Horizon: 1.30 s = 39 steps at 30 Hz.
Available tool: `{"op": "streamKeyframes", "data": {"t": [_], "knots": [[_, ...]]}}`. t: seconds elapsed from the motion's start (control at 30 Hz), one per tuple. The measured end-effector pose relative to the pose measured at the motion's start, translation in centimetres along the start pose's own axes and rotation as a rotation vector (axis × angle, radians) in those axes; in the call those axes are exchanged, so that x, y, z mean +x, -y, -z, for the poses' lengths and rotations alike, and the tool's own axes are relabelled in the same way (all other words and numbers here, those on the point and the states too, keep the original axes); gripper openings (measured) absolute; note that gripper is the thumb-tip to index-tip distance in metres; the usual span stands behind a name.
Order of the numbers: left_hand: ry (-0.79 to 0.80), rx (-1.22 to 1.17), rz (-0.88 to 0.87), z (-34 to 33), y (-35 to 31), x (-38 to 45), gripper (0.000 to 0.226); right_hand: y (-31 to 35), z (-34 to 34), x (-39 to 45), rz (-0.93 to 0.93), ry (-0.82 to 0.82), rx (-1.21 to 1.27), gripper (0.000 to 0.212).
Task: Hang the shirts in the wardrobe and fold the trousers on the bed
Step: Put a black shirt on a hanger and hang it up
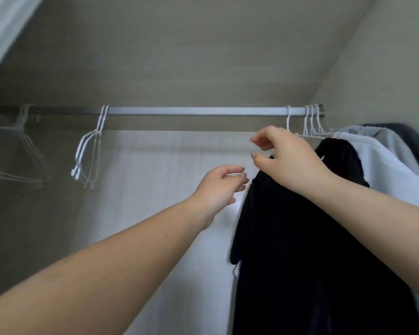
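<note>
Landmark: wardrobe rail (191, 110), horizontal bar across the wardrobe, all places given from it.
Black shirt (300, 238): hangs below the rail toward its right part, on a white hanger whose hook (287, 117) is over the rail; cloth drapes down to the bottom edge.
Right hand (286, 158): just under the rail, on the black shirt's upper shoulder; thumb and fingers curled, pinching dark cloth at the top edge. Grip: grasping the black shirt.
Left hand (218, 187): lower and left of the right hand, below the rail's middle; fingers loosely bent toward the shirt's left edge, fingertips just beside the cloth; contact unclear. Grip: released, nothing held.
White garment (382, 163): hung at the rail's right end, right behind the black shirt, touching it.
Grey garment (387, 141): behind the white one, far right end.
Dark grey garment (411, 143): last one, against the right wall.
Hooks at right end (312, 117): three white hooks bunched together on the rail, just right of the black shirt's hook.
Empty white hangers (87, 155): bunch hanging left of the rail's middle, well apart from the hands.
More hangers (15, 155): far left end, dim, blurred.
In the way: hung garments crowd the right end, pressed against the black shirt.
Back panel (155, 189): pale, below the rail.
</note>
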<state>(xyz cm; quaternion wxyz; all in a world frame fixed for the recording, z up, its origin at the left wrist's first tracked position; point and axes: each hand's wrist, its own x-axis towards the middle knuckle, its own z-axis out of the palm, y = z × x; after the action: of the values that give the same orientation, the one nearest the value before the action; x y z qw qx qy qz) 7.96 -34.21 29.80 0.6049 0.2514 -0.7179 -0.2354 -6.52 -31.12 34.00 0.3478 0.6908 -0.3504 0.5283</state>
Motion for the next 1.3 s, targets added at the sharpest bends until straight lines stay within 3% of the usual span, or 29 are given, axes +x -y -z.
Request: {"op": "streamKeyframes", "data": {"t": [0.37, 0.53, 0.7, 1.1, 1.3], "knots": [[-0.364, 0.232, 0.186, 10.1, -0.5, -15.0, 0.018, 12.0, -7.5, -6.1, 0.057, 0.248, 0.819, 0.021], [-0.542, 0.364, 0.225, 12.5, -3.8, -23.9, 0.022, 19.4, -7.8, -9.9, 0.172, 0.368, 1.126, 0.021], [-0.763, 0.517, 0.373, 13.7, -8.1, -33.6, 0.012, 27.2, -6.7, -14.0, 0.269, 0.488, 1.409, 0.021], [-1.333, 0.796, 0.523, 10.7, -21.8, -56.2, 0.012, 45.1, 6.7, -24.8, 0.614, 0.747, 1.887, 0.022], [-1.579, 0.886, 0.553, 3.7, -31.3, -68.1, 0.013, 52.4, 19.6, -30.9, 0.801, 0.831, 2.059, 0.025]]}}
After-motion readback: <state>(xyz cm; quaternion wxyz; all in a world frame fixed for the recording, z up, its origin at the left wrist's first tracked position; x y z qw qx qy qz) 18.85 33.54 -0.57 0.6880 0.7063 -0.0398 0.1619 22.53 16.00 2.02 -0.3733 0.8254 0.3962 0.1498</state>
